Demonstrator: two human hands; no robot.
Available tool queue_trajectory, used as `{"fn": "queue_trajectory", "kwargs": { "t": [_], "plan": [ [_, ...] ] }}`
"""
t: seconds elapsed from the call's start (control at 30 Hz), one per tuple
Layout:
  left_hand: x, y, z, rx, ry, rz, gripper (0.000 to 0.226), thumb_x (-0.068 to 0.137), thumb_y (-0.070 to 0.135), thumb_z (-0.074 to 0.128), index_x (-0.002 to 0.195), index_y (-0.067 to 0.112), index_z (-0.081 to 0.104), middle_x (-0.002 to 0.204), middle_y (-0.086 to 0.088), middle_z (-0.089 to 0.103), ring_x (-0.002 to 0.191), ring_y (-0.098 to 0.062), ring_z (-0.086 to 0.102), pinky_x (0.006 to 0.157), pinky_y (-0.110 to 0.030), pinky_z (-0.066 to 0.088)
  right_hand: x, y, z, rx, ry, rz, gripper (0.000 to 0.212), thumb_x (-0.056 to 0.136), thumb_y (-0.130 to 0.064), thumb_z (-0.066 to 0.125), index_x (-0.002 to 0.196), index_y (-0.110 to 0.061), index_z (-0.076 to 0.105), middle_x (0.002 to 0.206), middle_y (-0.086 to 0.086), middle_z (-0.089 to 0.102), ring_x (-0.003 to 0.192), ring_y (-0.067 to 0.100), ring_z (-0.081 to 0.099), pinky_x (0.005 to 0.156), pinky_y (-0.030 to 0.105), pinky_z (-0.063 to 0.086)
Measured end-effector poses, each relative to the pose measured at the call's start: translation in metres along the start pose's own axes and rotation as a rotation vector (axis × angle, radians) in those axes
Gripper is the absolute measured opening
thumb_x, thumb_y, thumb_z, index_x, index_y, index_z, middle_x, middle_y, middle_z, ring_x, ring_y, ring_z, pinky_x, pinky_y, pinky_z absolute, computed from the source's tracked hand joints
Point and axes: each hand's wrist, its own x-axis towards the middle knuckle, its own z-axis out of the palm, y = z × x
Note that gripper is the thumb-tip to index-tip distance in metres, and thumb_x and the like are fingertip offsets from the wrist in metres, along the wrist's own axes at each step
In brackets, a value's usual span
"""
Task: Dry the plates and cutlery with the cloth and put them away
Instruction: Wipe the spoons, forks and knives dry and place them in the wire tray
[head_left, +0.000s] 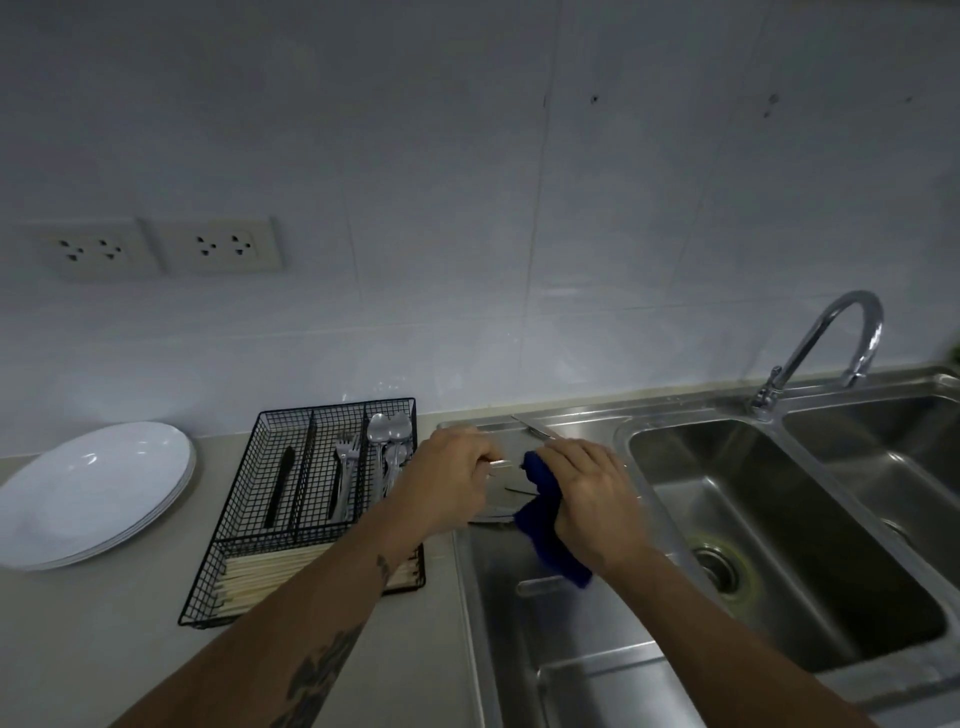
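Cutlery (497, 462) is being dried: left hand (447, 475) pinches one piece, right hand (589, 486) grips cloth (545, 514) around it. Next, probably the rack (311, 499).

This is a home kitchen, with a steel double sink (779, 519), a curved tap (831, 343), white wall tiles (467, 182) and a cutlery basket (311, 499).

Utensil (497, 461) mostly hidden (by hands)
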Motion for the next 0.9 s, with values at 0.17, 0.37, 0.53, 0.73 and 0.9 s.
{"fn": "queue_trajectory", "kwargs": {
  "t": [0.17,0.37,0.53,0.73,0.9],
  "plan": [
    [-0.006,-0.023,-0.007,0.07,0.013,-0.039,0.027,0.092,0.005,0.052,0.098,0.019,0.075,0.087,0.015,0.052,0.087,-0.009,0.055,0.076,-0.026,0.048,0.002,0.006,-0.007,0.131,0.091,0.243,0.049,0.071,0.005,0.069,0.115,-0.013,0.065,0.109,0.004,0.068,0.093,0.027,0.062,0.079,0.033,0.05],
    [0.003,-0.014,-0.007,-0.134,0.001,-0.191,0.026,0.09,0.006,0.055,0.091,0.018,0.078,0.089,0.006,0.069,0.079,-0.012,0.065,0.07,-0.026,0.054,0.014,-0.041,-0.013,0.256,0.24,0.116,0.069,0.065,0.009,0.071,0.13,-0.007,0.057,0.125,0.009,0.062,0.11,0.026,0.059,0.095,0.037,0.049],
    [0.01,-0.008,-0.012,-0.255,-0.088,-0.27,0.025,0.088,0.004,0.057,0.073,0.019,0.069,0.074,0.006,0.065,0.072,-0.009,0.06,0.058,-0.018,0.041,0.006,-0.034,0.0,0.081,0.137,-0.05,0.056,0.071,-0.008,0.063,0.127,-0.013,0.061,0.135,0.006,0.059,0.133,0.035,0.046,0.108,0.062,0.031],
    [-0.002,-0.001,0.007,-0.246,-0.107,-0.305,0.025,0.091,0.007,0.054,0.089,0.012,0.078,0.078,0.007,0.068,0.054,0.0,0.05,0.046,-0.01,0.036,-0.001,-0.008,-0.01,0.246,0.033,0.23,0.058,0.077,0.005,0.063,0.128,-0.023,0.063,0.135,0.004,0.054,0.115,0.031,0.056,0.094,0.039,0.049],
    [-0.006,0.006,0.005,-0.23,-0.096,-0.384,0.024,0.089,0.009,0.056,0.093,0.016,0.078,0.096,0.006,0.074,0.072,0.0,0.061,0.054,-0.009,0.041,-0.002,0.01,-0.046,0.277,0.135,0.421,0.06,0.076,0.006,0.056,0.129,-0.022,0.057,0.123,0.003,0.059,0.105,0.027,0.057,0.087,0.031,0.043]
  ]
}}
